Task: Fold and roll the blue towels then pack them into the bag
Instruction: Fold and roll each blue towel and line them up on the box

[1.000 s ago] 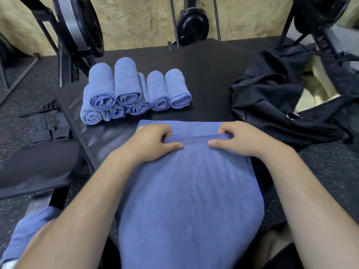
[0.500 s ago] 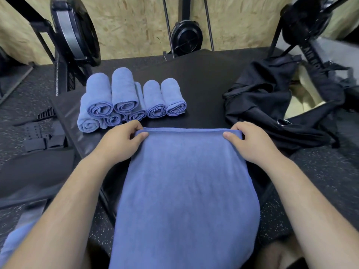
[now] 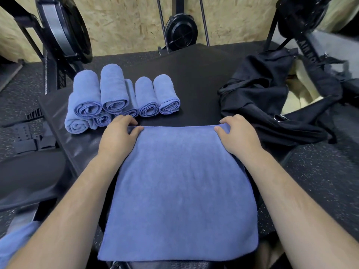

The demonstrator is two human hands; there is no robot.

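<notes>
Holding the towel (image 3: 180,191) by its two far corners, we have both grips at its far edge. The left grip (image 3: 118,136) pinches the far left corner: the fingers curl over the edge and the thumb presses on the top face. The right grip (image 3: 237,136) pinches the far right corner in the same way, thumb on top and fingers curled behind the edge.

The towel lies spread in one smooth layer on the black counter (image 3: 194,74). Its far edge runs straight between the two grips. Its near edge lies at the bottom of the view, close to our body. Our forearms flank it, one on each side.

Seven rolls (image 3: 120,98) sit on the far left part of the counter, just beyond the left grip, with their spiral ends facing us. Five lie side by side on the counter; two rest on top of them at the left. We cannot tell whether the left fingertips touch the nearest roll.

The black bag (image 3: 272,105) lies at the right, just beyond the right grip. Its mouth is open and shows a pale lining.

Around the counter we see a speckled floor (image 3: 320,181), black machines (image 3: 62,26) and a chipboard wall (image 3: 126,26). A blue cloth (image 3: 11,243) shows at the lower left, partly hidden by the left forearm.
</notes>
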